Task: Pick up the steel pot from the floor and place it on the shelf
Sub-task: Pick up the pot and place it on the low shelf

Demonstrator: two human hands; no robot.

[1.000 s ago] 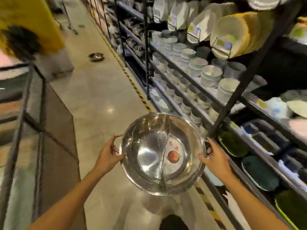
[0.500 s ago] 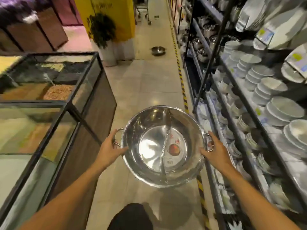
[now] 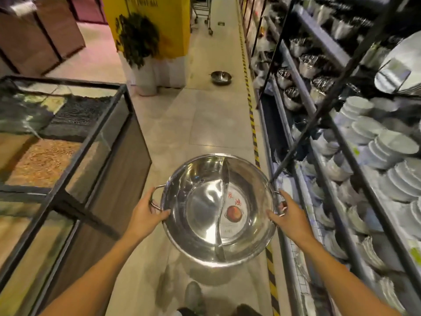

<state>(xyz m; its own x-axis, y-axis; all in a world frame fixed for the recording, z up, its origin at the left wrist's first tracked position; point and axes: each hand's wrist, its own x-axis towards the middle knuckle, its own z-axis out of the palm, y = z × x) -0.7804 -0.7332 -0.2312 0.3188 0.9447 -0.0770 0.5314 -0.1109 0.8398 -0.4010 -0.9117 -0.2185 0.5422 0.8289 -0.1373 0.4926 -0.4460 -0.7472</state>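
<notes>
I hold a wide, shiny steel pot [image 3: 205,201] with a curved divider and a label inside, level above the aisle floor. My left hand [image 3: 145,213] grips its left loop handle and rim. My right hand [image 3: 288,214] grips the right handle. The dark metal shelf [image 3: 307,103] runs along my right side, with steel pots on its farther section and stacks of white bowls and plates nearer me.
A second steel pot [image 3: 220,78] sits on the floor far down the aisle. A glass-topped display case [image 3: 75,142] with a black frame borders the left. Yellow-black hazard tape [image 3: 252,124] lines the floor by the shelf. A yellow pillar with a plant [image 3: 148,42] stands ahead.
My view has swung left from facing the shelf to looking down the aisle. The pot stays held in both hands at the same height.
</notes>
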